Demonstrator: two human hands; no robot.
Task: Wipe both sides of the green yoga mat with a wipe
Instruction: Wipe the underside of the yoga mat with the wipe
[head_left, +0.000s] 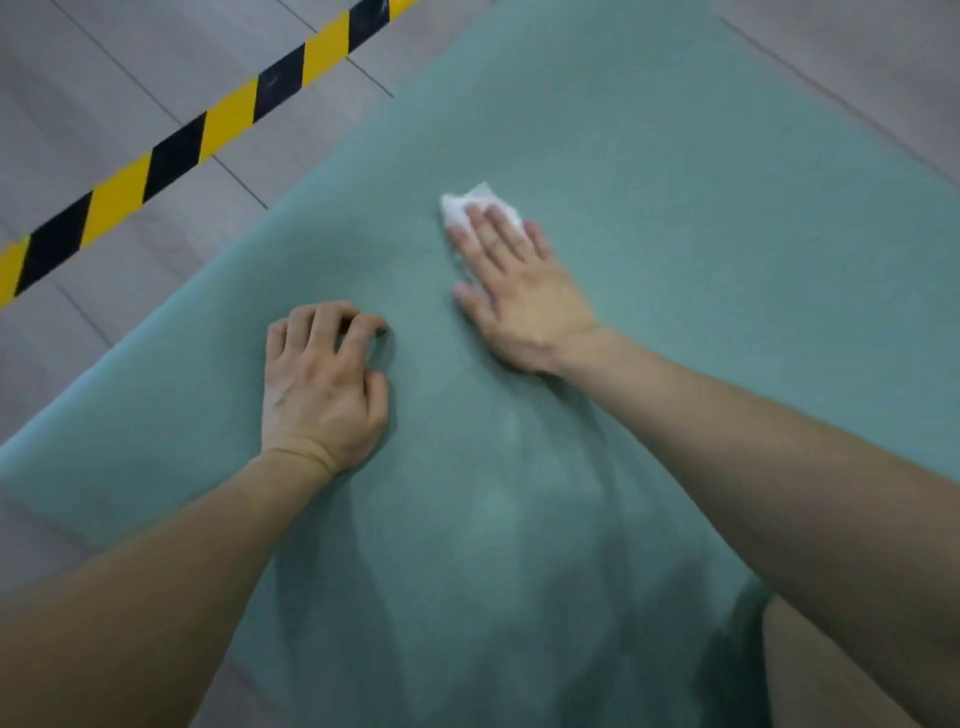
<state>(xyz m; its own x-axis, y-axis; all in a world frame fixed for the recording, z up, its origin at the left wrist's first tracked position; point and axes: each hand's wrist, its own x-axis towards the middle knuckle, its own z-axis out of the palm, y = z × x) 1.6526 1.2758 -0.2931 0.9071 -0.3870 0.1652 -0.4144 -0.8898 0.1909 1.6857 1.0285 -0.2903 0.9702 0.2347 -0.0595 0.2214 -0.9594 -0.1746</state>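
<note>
Flat right hand (511, 296) presses crumpled white wipe (470, 205) onto green yoga mat (675, 208).
Left hand (322, 384) curled, empty, on it; yellow-black striped tape (171, 150) beside.

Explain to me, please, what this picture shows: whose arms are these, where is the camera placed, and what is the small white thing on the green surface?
There is no machine here: a person works with two bare hands. The single picture comes from a camera worn on the person's head, looking forward and down. A large textured green yoga mat lies flat on a grey tiled floor. A yellow-and-black striped tape runs across the floor beyond the mat's left edge. The right hand presses a small crumpled white wipe onto the mat with straight fingers. The left hand rests on the mat with curled fingers and holds nothing.
</note>
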